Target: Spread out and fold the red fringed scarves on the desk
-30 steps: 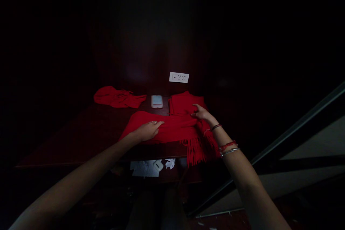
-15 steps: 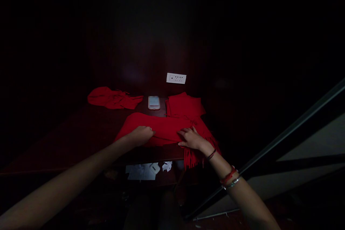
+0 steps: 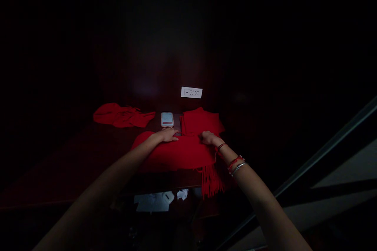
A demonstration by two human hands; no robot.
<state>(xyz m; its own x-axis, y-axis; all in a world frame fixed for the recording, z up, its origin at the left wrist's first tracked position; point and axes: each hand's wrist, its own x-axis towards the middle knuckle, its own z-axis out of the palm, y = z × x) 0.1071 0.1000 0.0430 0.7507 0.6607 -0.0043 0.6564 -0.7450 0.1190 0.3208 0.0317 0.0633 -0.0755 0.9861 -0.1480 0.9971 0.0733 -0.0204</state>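
A red fringed scarf (image 3: 176, 153) lies folded in a long strip along the table's front, its tassels hanging over the edge at the right. At its far edge rests my left hand (image 3: 169, 135), fingers stretched to the right and thumb apart from them, touching the cloth. My right hand (image 3: 207, 137) is closed on the scarf's far edge, farther right; its fingertips are partly hidden. Behind the right hand lies a folded red cloth (image 3: 202, 120). Just beyond my left hand is a phone (image 3: 167, 119) with its screen lit.
A crumpled red cloth (image 3: 122, 115) lies at the back left of the dark table (image 3: 88, 153). A white socket panel (image 3: 191, 92) is on the wall. Below the tabletop sit white papers (image 3: 153, 202) and a pale box-like object (image 3: 168, 197). The surroundings are very dark.
Both hands have moved from the scarf's near side to its far edge, and the upper cloth layer has shifted. The left hand has opened from a fist; the right has closed.
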